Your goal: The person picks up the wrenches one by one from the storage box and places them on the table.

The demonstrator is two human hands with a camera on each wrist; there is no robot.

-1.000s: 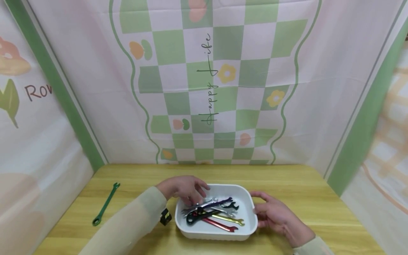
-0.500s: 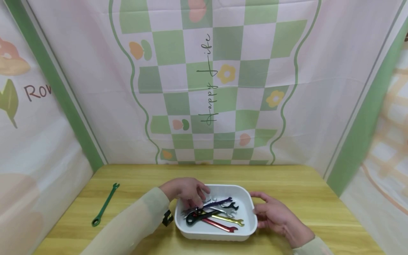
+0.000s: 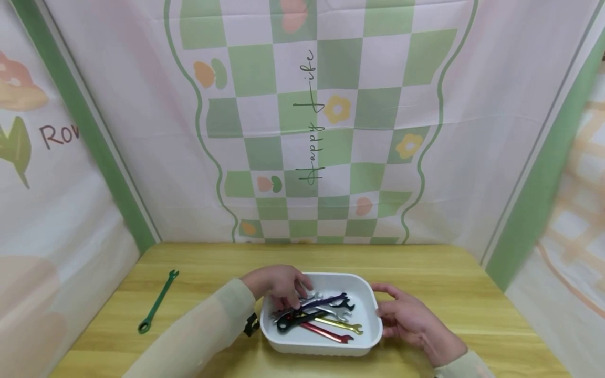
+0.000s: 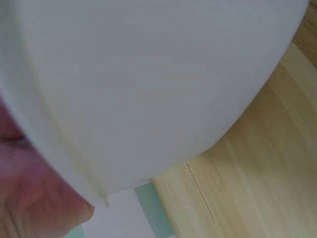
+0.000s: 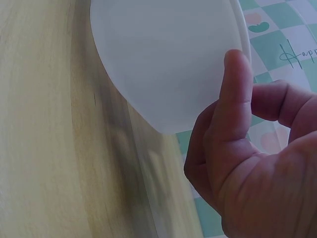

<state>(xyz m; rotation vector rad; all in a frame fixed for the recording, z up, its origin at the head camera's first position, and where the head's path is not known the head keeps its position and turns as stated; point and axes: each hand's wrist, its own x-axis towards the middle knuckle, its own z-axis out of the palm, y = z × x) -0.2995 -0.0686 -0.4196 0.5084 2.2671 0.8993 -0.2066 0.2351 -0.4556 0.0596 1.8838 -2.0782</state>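
Observation:
A white plastic tray [image 3: 326,350] holds several wrenches: a red one [image 3: 326,333], a gold one [image 3: 345,325], a black one [image 3: 309,317], silver ones [image 3: 334,312] and a purple one on top [image 3: 331,300]. My left hand [image 3: 281,286] reaches over the tray's far left corner, thumb and fingers pinching the purple wrench near its left end, which they partly cover. At the opposite side my right hand [image 3: 408,320] holds the tray by its right wall, with a fingertip [image 5: 237,62] against the outside just below the rim.
On the left of the wooden table [image 3: 212,257] lies a green wrench [image 3: 158,302] by itself. A printed curtain [image 3: 302,131] hangs behind the table's back edge, and further curtains stand on both sides. A black strap [image 3: 252,324] shows under the left sleeve.
My left hand has moved a little right and deeper into the tray. The purple wrench has shifted slightly under its fingers. The right hand and the tray stay put.

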